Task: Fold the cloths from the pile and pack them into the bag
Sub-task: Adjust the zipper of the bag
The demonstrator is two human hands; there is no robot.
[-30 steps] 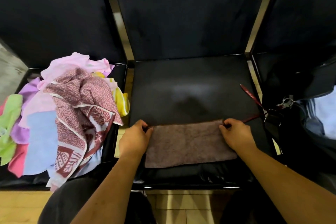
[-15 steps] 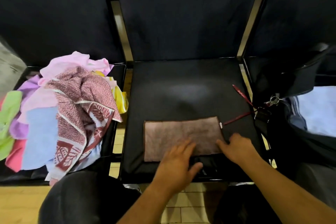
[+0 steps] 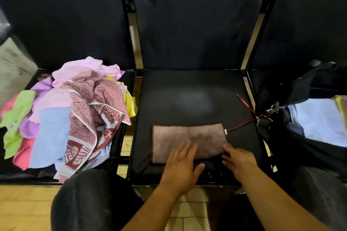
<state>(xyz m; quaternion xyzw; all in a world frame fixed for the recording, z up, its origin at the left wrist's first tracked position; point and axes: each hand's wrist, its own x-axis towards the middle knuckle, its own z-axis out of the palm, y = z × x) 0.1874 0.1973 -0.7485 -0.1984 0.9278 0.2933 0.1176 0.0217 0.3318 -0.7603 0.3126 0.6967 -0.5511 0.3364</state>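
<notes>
Two hands work at the near edge of the middle seat point(image 3: 191, 88), centre of the frame. The left hand point(image 3: 181, 165) lies palm down with fingers straight and slightly spread, its fingertips pressing on the lower middle of the brown cloth point(image 3: 187, 136). The right hand point(image 3: 239, 161) sits just beside it at the lower right; its fingers are loosely extended and touch the cloth's lower right corner, gripping nothing that can be seen. The brown cloth lies flat on the seat as a wide rectangle, with a small label at its upper right corner. The pile point(image 3: 62, 116) of unfolded cloths covers the left seat at the left of the frame: pink, lilac, green, light blue and yellow pieces, with a red-and-white patterned cloth point(image 3: 97, 103) draped over the top. The bag point(image 3: 293, 148), black and open, stands on the right seat at the right edge of the frame and holds folded light blue cloths point(image 3: 319, 118). A red strap point(image 3: 244, 102) runs from the bag onto the middle seat.
</notes>
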